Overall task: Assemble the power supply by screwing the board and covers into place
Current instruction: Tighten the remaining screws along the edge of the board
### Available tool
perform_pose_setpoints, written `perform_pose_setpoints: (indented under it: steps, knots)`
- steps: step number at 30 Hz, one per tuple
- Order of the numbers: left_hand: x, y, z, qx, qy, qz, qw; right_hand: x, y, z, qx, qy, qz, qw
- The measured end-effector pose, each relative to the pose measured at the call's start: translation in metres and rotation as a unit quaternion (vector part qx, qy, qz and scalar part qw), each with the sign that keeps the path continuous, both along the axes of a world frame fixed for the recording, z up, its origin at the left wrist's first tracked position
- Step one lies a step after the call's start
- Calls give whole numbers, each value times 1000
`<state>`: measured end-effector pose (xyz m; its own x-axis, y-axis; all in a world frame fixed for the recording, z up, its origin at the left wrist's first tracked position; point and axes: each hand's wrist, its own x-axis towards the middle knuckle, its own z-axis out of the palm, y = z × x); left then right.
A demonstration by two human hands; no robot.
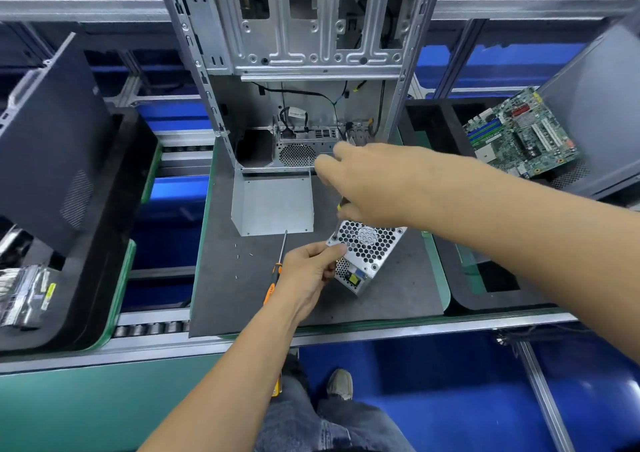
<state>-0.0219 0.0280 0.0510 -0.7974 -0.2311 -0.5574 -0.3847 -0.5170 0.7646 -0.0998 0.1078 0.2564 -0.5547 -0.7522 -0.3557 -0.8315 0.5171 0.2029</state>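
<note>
Power supply (365, 255) assembly is our concern, yet we go by size, so we start with the open computer case (298, 70) filling the upper centre of the frame, laid with its cavity toward us, probably so the finished unit can go inside. On the dark work mat (398, 288) at centre lies a bent metal cover (275, 205), set aside within reach; we judge it waits to be screwed on. At upper right a green motherboard (521, 132) leans in a foam tray. Lower centre, tilted on the mat, sits the power supply, its honeycomb grille facing up so the corner screw holes are open to us. Our left hand (306, 275) steadies it, thumb and curled fingers pinching its near-left corner. Our right hand (367, 184) hovers blurred just above the unit's far edge; it seems to pinch something thin with a yellow tip, but we cannot tell what, nor how the fingers lie. An orange-handled screwdriver (278, 264) lies just left of the left hand, shaft pointing at the cover. A few loose screws (242, 254) dot the mat nearby. A small yellow label on the unit's side is too small to read; no brand is legible.
</note>
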Motion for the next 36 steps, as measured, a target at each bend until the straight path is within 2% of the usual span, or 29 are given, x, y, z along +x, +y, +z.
perform_pose_setpoints:
  steps: [3,12,15,18,21,26,30,33,36]
  knots:
    - [-2,4,2,-7,13,-13,1000,-1,1,8,12,-32,20,999]
    - [-6,1,5,-35,16,-16,999,-3,-3,5,-17,59,3,998]
    - [-10,-2,6,-34,13,-7,999,-7,-4,6,-4,0,-26,1000]
    - [-18,-9,10,-42,19,-3,999,-12,-5,7,-13,-34,5,999]
    - [-27,-16,13,-56,20,-4,998,-17,-7,8,-49,5,0,999]
    - [-34,-22,9,-55,3,13,998,-20,-5,-7,-39,81,-18,996]
    - [-38,-25,7,-47,1,23,999,-31,0,-3,-20,-31,-125,991]
    - [-38,-25,7,-42,2,26,999,-35,-6,4,-34,-64,-58,996]
    - [-38,-25,5,-49,3,23,999,-38,-17,11,-31,-17,-29,999]
